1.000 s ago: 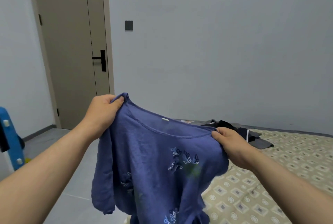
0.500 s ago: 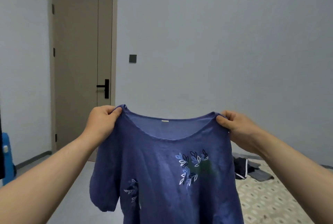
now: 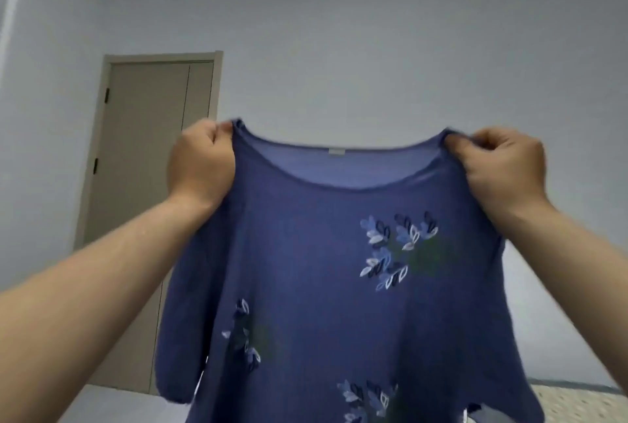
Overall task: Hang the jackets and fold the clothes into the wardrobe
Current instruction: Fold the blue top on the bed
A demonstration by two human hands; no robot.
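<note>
blue floral top point(image 3: 323, 269), held up and spread in mid-air.
each shoulder is gripped by curled fingers: left hand point(image 3: 200, 164), right hand point(image 3: 503, 167); a closed door point(image 3: 146, 167) is seen far left.

- Left grip point(image 3: 202, 164): held high, back of the hand to the camera, fingers curled tight, pinching one shoulder of the blue shirt point(image 3: 323, 269) beside the neckline.
- Right grip point(image 3: 503, 167): level with the left, fingers curled, pinching the opposite shoulder.
- Grips well apart.
- Both forearms bare, extended forward and upward, wrists straight.
</note>
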